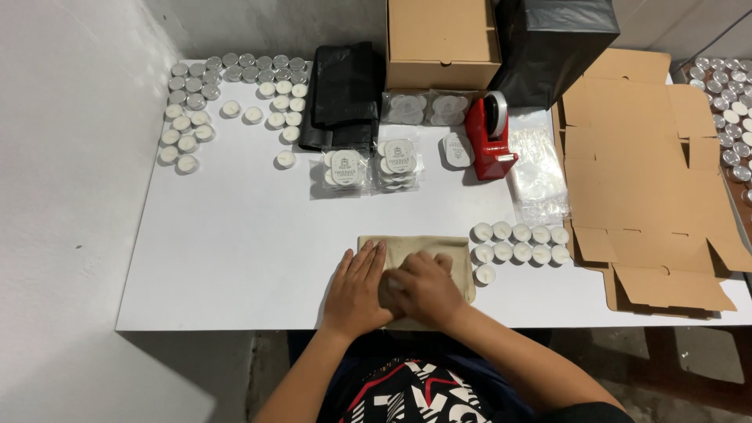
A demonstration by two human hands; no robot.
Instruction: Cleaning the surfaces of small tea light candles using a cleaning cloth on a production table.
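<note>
Beige cloth pouch (415, 251) lies at the near edge of the white worktop (235, 235). My left hand (359, 286) presses flat on it, grip apart; my right hand (423, 288) rests curled on it. Tealight candles (521, 243) sit just beside.

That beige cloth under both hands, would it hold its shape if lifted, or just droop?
The beige cloth would probably droop: it lies folded flat on the white table, with soft, rounded edges. It looks thin, so likely light. Both the left hand and right hand press on it, and it seems to yield, so a push might bunch it rather than slide it whole.
</note>
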